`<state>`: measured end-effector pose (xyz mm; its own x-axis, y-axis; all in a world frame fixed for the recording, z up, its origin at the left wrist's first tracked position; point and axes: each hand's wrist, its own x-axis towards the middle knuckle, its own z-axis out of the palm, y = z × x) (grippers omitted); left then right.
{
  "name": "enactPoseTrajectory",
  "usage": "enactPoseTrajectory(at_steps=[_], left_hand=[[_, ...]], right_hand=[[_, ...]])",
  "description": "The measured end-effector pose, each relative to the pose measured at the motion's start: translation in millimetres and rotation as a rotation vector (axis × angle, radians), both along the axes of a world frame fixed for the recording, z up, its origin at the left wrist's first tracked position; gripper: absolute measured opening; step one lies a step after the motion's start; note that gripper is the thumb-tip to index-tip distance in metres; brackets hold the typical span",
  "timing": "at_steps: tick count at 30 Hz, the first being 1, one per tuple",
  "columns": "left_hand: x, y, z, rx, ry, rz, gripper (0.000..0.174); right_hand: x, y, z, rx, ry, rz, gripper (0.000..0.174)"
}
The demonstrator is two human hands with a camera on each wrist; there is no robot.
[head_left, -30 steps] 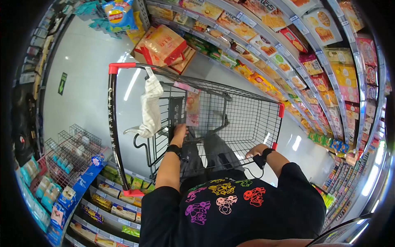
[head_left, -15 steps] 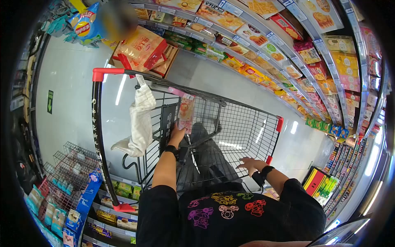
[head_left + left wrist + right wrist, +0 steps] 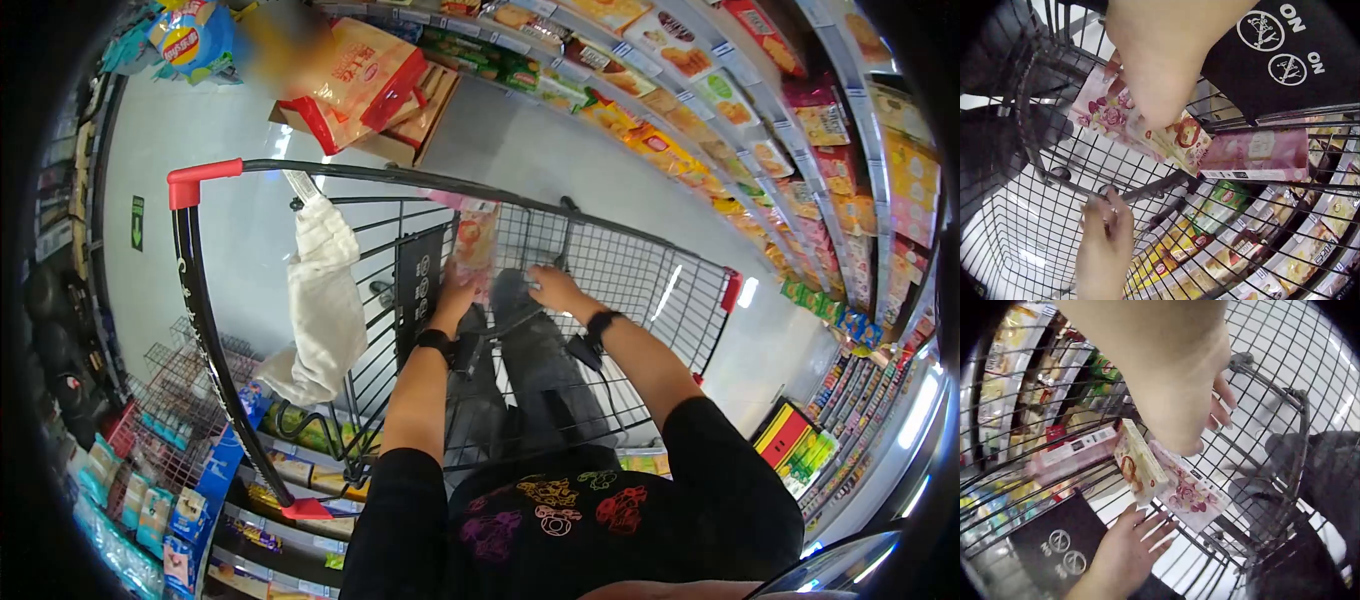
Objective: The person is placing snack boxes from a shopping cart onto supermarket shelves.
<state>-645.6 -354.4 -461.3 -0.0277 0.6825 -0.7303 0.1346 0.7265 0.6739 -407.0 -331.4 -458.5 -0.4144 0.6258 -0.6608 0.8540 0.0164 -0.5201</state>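
Several pink and cream boxes lie in the shopping cart point(image 3: 640, 265), by its handle end. They are a floral pink box point(image 3: 1191, 497), a cream box with a red ring design point(image 3: 1138, 465) and a plain pink box point(image 3: 1075, 453). My left hand point(image 3: 1129, 550) is beside the cream and floral boxes, fingers extended, fingertips right at their edges. My right hand point(image 3: 555, 288) is over the basket, to the right of the boxes in the head view. Its fingers are loosely bent with nothing between them point(image 3: 1107, 240).
A white cloth point(image 3: 325, 300) hangs by the cart's handlebar point(image 3: 215, 350). Snack shelves point(image 3: 690, 130) run along the far side, with a carton of red packages point(image 3: 360, 85) beside the cart. Wire baskets point(image 3: 185, 385) stand at lower left.
My right hand has moved from the cart's near rim inward over the basket, closer to the boxes. My left hand stays beside them. The view has shifted slightly.
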Motion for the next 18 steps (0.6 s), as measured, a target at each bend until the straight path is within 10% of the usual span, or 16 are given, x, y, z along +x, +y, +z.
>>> enactPoseTrajectory(at_steps=[7, 18], left_hand=[[-4, -3, -26, -0.091, -0.254, 0.197, 0.062], [26, -11, 12, -0.342, -0.133, 0.324, 0.037]], right_hand=[[-118, 63, 0, -0.269, 0.085, -0.397, 0.065], [-93, 14, -18, -0.032, 0.008, -0.757, 0.042]])
